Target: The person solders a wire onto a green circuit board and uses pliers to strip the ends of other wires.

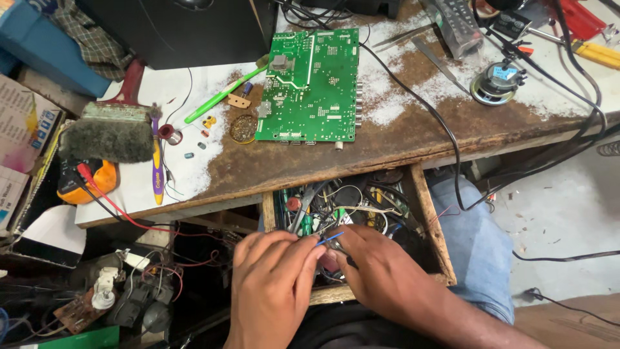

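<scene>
While your left hand and right hand pinch the thin blue wire between them, it points far-right over the open drawer.

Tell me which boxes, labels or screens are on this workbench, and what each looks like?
Printed cardboard box: far left edge, flat, white and pink with small coloured squares.
Blue box: top left corner, plain.
Dark flat panel: top centre, black, nothing showing, possibly a screen.
Blue label: on round metal speaker, upper right.

Rough worn wooden desk; glossy green circuit board.
</scene>
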